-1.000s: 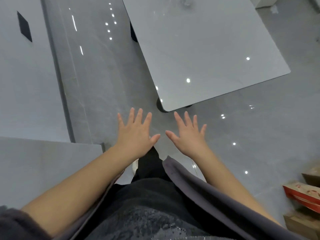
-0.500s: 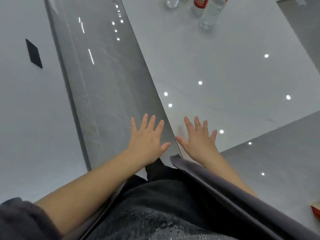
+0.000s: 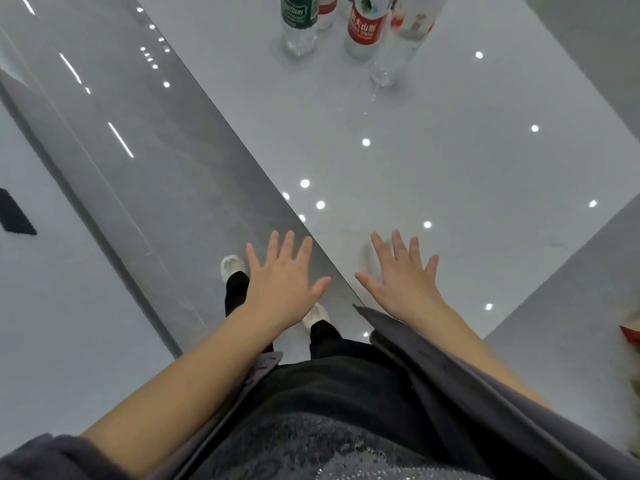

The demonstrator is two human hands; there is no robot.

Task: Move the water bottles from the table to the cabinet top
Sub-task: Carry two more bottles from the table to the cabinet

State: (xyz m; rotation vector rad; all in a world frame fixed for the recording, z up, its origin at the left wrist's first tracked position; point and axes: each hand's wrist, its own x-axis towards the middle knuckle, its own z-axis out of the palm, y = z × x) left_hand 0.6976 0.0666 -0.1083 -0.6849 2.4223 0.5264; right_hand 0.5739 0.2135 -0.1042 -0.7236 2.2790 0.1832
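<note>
At the far end of the table [image 3: 450, 161] the load stands upright in a tight cluster, tops cut off by the frame: a green bottle [image 3: 299, 27] on the left, a red bottle [image 3: 363, 31] just right of it, and a clear bottle [image 3: 398, 46] nearest the viewer, its base touching the glossy tabletop. One more with a red label shows partly hidden between the green and the red. All of them are well apart from the hands. The right hand [image 3: 403, 282] hangs palm down over the table's near corner, fingers straight and spread, gripping nothing – whether it touches the top cannot be told. The left hand [image 3: 282, 282] is spread the same way and holds nothing, just beside the table's edge and above the grey floor [image 3: 156, 161]. Below it are two white shoes [image 3: 232, 266] and black trousers [image 3: 237, 292], with a grey coat [image 3: 450, 368] hanging open on the right. A pale surface [image 3: 52, 323] with a dark patch [image 3: 14, 216] fills the left side, and a red object [image 3: 630, 333] peeks in at the right edge.
</note>
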